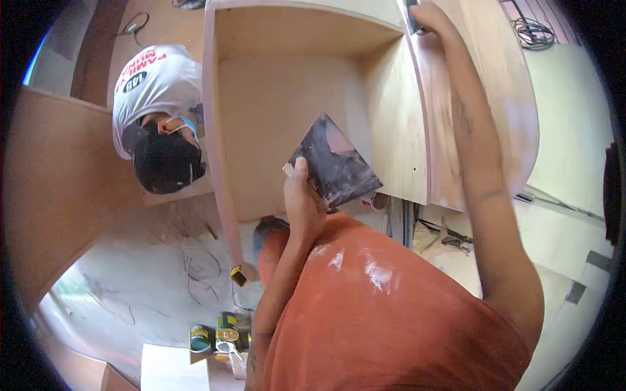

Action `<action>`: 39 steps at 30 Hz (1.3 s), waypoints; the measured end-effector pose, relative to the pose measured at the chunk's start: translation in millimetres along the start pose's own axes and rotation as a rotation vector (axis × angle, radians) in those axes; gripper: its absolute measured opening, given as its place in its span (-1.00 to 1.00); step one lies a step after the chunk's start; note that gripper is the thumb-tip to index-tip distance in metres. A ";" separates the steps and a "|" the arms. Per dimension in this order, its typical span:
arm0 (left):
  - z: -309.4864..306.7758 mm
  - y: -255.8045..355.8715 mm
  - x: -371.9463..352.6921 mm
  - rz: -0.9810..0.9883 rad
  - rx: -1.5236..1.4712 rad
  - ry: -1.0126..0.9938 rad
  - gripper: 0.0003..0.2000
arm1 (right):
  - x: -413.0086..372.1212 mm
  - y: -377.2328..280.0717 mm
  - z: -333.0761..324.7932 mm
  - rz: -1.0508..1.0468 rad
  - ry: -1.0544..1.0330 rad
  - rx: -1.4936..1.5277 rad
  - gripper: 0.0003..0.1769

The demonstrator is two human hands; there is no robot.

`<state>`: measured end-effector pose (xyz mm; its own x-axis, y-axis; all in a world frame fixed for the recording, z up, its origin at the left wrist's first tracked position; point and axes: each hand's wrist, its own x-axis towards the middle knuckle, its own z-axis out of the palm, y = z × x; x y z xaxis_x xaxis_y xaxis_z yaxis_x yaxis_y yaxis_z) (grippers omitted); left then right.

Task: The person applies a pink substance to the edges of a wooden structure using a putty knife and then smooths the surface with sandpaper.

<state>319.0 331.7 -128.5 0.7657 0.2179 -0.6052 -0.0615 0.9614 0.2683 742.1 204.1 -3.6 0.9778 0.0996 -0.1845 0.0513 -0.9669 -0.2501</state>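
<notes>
My left hand (304,199) grips a dark, square putty board (345,166) by its lower left side, with the thumb on top. A pinkish patch of putty (338,140) lies near its upper corner, and pale smears cover the rest. At the top of the view, my right hand (432,18) is closed on a small flat scraper (413,14), only partly visible, at the rim of the wooden cabinet (391,104). Pinkish filler runs along the cabinet's edge (420,111). The board is in front of the cabinet's open interior.
A person (160,98) in a white shirt and black cap crouches left of the cabinet. Paint cans (227,326) stand on the dusty floor at lower left. A curved wooden panel (59,189) fills the far left; coiled cable (536,34) hangs at upper right.
</notes>
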 end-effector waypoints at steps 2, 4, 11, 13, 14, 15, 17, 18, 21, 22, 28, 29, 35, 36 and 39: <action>38.5 12.4 -5.1 -0.039 -0.056 -0.091 -0.66 | -16.3 50.5 -12.4 -0.277 0.145 0.151 -0.63; 58.8 16.5 -1.6 -0.075 -0.114 -0.182 -0.66 | -144.7 16.4 -9.3 -0.430 0.428 0.363 -0.68; 95.8 9.0 0.7 -0.161 -0.106 -0.342 -0.66 | -317.5 17.4 79.1 -1.106 0.226 0.918 -0.54; 103.1 7.6 -9.1 -0.125 0.013 -0.364 -0.65 | -313.7 20.2 88.4 -0.893 0.205 0.893 -0.51; 103.9 10.2 -15.6 -0.091 0.101 -0.362 -0.63 | -301.9 33.4 80.8 -0.758 0.089 0.689 -0.50; 103.9 12.3 -23.2 -0.053 0.184 -0.355 -0.61 | -287.0 46.1 71.5 -0.782 0.059 0.409 -0.50; 103.1 16.2 -43.3 -0.020 0.293 -0.390 -0.62 | -256.1 59.6 62.0 -0.779 0.130 0.181 -0.43; 100.5 17.1 -51.3 0.014 0.398 -0.404 -0.63 | -229.8 63.9 52.1 -0.791 0.249 0.206 -0.42; 84.3 1.4 -50.7 0.014 0.405 -0.351 -0.62 | -154.9 63.3 19.9 -0.522 0.321 0.104 -0.55; 75.3 -6.8 -48.4 -0.003 0.370 -0.322 -0.63 | -123.0 70.6 15.8 -0.559 0.278 0.076 -0.57; 27.7 -28.2 -61.6 -0.036 0.387 -0.187 -0.65 | -23.4 71.5 9.9 -0.512 0.174 -0.567 -0.61; 19.6 -30.0 -62.8 -0.041 0.369 -0.155 -0.66 | -17.9 71.1 11.8 -0.500 0.174 -0.616 -0.62; 0.7 -34.6 -77.0 -0.053 0.207 -0.130 -0.68 | -22.2 73.4 11.5 -0.481 -0.021 -0.674 -0.67; -4.2 -32.8 -76.3 -0.052 0.199 -0.130 -0.68 | -25.4 69.1 11.1 -0.485 -0.021 -0.681 -0.67; -21.5 -32.0 -73.0 -0.031 0.292 -0.115 -0.68 | -25.2 63.2 7.3 -0.514 0.033 -0.671 -0.68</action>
<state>251.2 288.6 -109.0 0.8325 0.1528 -0.5325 0.1370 0.8746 0.4651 719.3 142.2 -21.7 0.8048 0.5682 -0.1717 0.5908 -0.7388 0.3242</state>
